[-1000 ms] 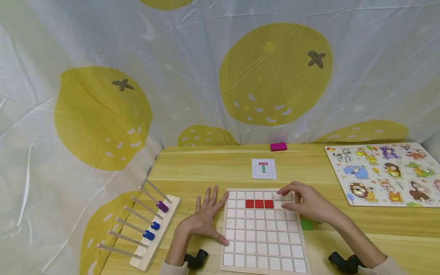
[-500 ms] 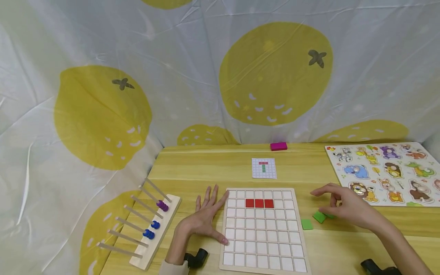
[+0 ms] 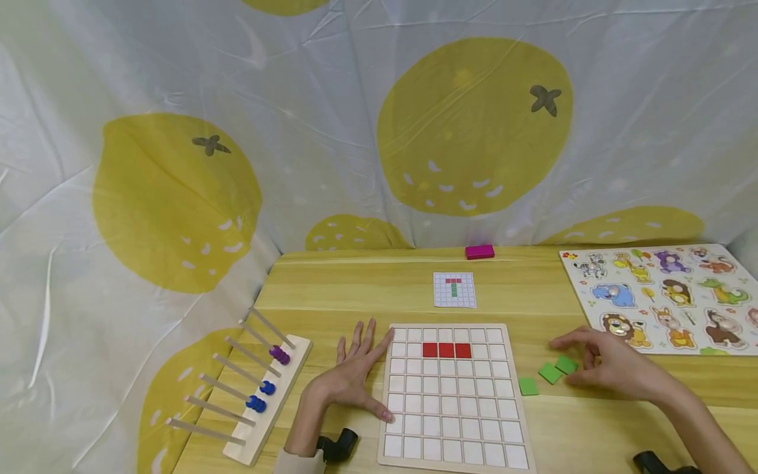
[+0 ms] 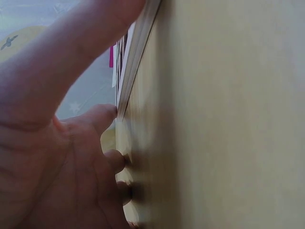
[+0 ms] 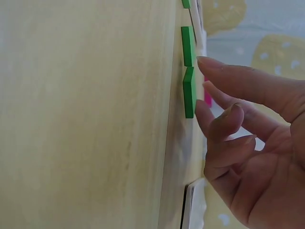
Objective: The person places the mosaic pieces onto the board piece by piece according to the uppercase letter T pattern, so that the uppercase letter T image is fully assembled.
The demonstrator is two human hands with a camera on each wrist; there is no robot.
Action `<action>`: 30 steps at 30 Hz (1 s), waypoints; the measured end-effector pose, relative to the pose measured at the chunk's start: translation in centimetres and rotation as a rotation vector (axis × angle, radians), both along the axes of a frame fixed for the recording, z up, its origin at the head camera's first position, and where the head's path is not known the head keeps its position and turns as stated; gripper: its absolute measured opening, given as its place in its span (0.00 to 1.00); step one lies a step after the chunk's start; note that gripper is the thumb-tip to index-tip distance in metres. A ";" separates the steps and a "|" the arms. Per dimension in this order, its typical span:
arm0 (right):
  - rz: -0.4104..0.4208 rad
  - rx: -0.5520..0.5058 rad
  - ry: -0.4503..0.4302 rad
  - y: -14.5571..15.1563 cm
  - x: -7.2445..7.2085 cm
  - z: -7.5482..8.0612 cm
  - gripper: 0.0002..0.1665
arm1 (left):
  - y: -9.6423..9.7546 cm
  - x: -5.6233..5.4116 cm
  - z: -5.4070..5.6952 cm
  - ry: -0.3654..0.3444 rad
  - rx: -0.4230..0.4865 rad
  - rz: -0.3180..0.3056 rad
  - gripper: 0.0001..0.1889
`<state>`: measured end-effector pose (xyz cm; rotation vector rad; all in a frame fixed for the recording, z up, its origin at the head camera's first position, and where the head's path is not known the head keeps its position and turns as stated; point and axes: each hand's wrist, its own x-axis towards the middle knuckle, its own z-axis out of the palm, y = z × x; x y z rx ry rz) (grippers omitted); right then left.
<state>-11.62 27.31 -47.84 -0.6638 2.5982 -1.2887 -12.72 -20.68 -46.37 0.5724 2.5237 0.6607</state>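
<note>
Clock read from the board (image 3: 448, 403), 12 = far side. Board lies flat on the surface (image 3: 367, 283), a grid of white cells. Left hand (image 3: 351, 378) at 9–10 o'clock, fingers spread wide apart, thumb tip and index tip at the board's left edge, other fingertips down on the surface. Right hand (image 3: 612, 365) at 2–3 o'clock, thumb and index apart, other fingers loosely bent. It is around the outermost green tile (image 3: 566, 364), thumb by one edge; contact, can't tell. Middle green tile (image 3: 551, 373) lies just beside that one, toward 8 o'clock. Inner green tile (image 3: 529, 386) is further toward the board, just off its edge at 3 o'clock. Red tiles (image 3: 447, 350), three in a row, fill the middle cells of the second row from the far edge, at 12. Card (image 3: 454, 299) with a red-and-green T at 12, beyond the board; magenta block (image 3: 480, 253) farther out, also near 12. Animal puzzle (image 3: 645, 313) at 2. Bead rack (image 3: 271, 401) at 9, blue and purple beads on its pegs. Lemon-print curtain (image 3: 331, 164) behind everything.
</note>
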 end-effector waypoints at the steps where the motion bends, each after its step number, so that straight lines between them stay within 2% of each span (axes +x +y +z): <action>1: 0.000 0.003 0.009 0.0 0.0 0.0 0.30 | 0.0 0.0 0.0 0.000 0.001 0.000 0.76; 8: -0.021 0.034 0.031 -0.1 0.0 -0.2 0.30 | 0.0 0.0 0.1 -0.003 0.007 0.006 0.75; 18: -0.035 0.074 -0.007 0.2 0.2 -0.1 0.28 | 0.0 0.2 0.3 0.008 0.003 0.000 0.76; 30: -0.112 0.122 -0.081 0.2 0.3 0.5 0.27 | 0.1 0.0 0.2 0.007 -0.006 0.003 0.76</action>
